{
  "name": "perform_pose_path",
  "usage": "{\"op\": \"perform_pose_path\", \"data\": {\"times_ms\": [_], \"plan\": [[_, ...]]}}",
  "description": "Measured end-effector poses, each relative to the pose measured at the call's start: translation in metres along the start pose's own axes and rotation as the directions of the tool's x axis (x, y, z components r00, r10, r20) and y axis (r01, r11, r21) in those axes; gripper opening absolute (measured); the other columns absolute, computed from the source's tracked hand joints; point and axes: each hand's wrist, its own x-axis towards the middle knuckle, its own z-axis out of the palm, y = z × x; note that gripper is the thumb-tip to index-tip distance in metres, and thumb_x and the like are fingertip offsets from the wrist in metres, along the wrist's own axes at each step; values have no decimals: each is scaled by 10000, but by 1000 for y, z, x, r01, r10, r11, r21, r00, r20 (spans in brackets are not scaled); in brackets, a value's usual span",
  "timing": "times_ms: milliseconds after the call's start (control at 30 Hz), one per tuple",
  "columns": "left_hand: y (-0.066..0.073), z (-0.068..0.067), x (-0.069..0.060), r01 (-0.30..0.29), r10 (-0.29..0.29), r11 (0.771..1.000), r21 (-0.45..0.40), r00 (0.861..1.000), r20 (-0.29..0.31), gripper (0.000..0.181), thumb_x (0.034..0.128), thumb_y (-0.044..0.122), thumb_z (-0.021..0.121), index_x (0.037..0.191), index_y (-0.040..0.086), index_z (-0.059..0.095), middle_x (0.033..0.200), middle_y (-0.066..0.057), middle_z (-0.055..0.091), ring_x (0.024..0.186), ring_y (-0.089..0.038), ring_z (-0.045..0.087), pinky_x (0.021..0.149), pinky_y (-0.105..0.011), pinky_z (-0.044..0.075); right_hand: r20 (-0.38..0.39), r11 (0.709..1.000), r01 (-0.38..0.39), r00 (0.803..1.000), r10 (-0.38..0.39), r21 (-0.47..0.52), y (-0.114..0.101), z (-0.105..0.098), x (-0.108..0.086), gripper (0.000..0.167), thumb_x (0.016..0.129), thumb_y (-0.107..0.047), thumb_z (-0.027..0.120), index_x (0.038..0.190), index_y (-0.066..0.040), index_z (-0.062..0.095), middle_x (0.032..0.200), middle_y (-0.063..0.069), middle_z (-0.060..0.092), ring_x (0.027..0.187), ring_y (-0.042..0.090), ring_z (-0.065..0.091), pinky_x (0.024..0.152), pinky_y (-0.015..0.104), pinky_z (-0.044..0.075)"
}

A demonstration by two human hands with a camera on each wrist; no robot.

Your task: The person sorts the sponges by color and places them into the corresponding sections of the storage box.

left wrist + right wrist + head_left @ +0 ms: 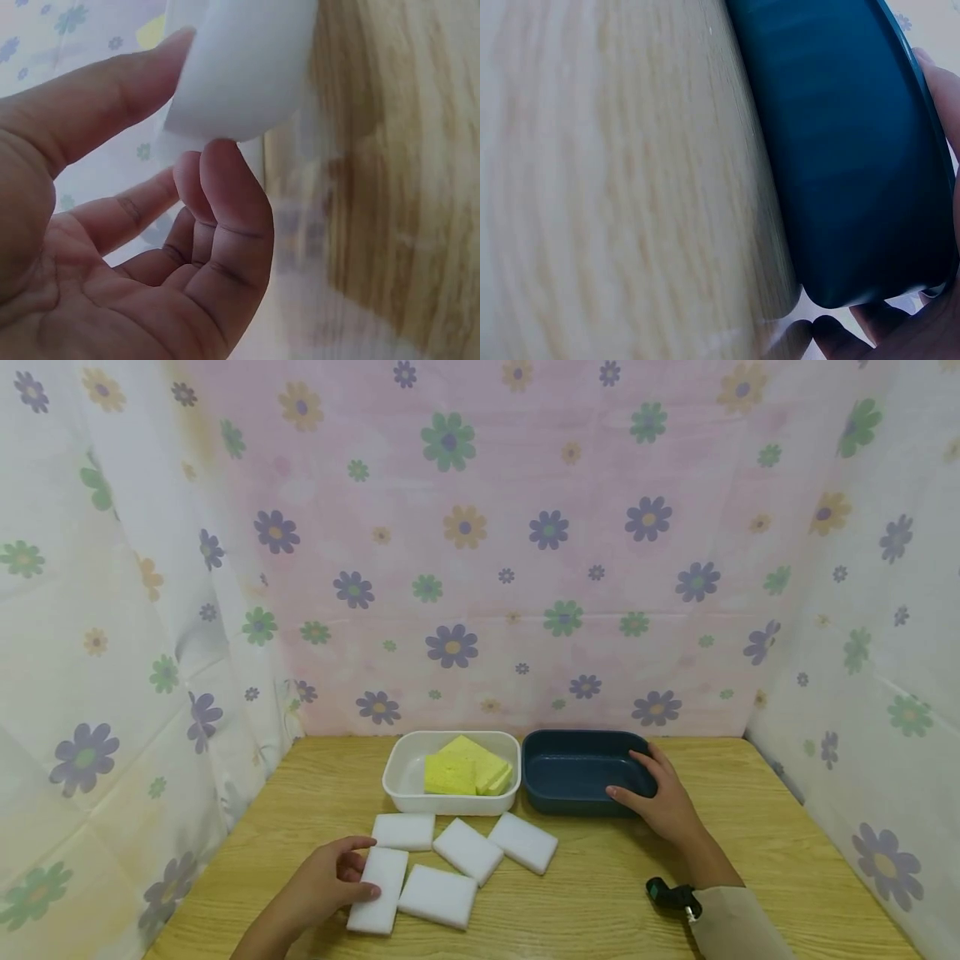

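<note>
My left hand [321, 878] pinches a white sponge [381, 885] by its left side, the thumb on one face and fingertips at the edge. In the left wrist view the held sponge [240, 67] fills the top, blurred. Several more white sponges [438, 896] lie flat just to the right of it. At the back, my right hand [670, 802] grips the right end of a dark blue container [577, 802], thumb over the front rim and fingers near the back. In the right wrist view the side of this container [847, 150] shows close up.
Left of the blue container, nearly touching it, stands a white container [405, 793] with yellow sponges [453, 772] stacked on its right side. A small black device [670, 896] sits by the right wrist. Flowered cloth [510, 552] hangs around the wooden table [570, 914].
</note>
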Motion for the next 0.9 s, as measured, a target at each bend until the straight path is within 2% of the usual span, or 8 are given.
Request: {"op": "perform_pose_path", "data": {"times_ms": [167,600,900], "plan": [[4,-2,2,-11,11,1000,-27,1000,0,628,842,193,870,1388,21,613,1010,-88,586,872,-200,579,655,-271,550,-1,1000,0,1000,0,4,0,0,0,946,902,-592,740,1633,-161,321,1752,97,-58,1561,538,66,1093,823,221],[27,-5,7,-62,60,998,-5,990,-130,416,898,304,824,1243,87,742,1000,-64,705,836,-155,683,679,-302,599,-5,1000,5,1000,-5,1,1,0,2,938,900,-593,742,1628,-167,334,1752,96,-49,1563,532,66,1096,815,230],[43,-8,11,-87,82,996,-34,987,-138,367,922,322,799,1191,75,768,1101,-87,774,894,-170,750,762,-350,624,-5,1000,0,1000,0,0,3,0,2,940,898,-598,741,1625,-158,338,1752,108,-43,1563,534,63,1097,815,228]]}}
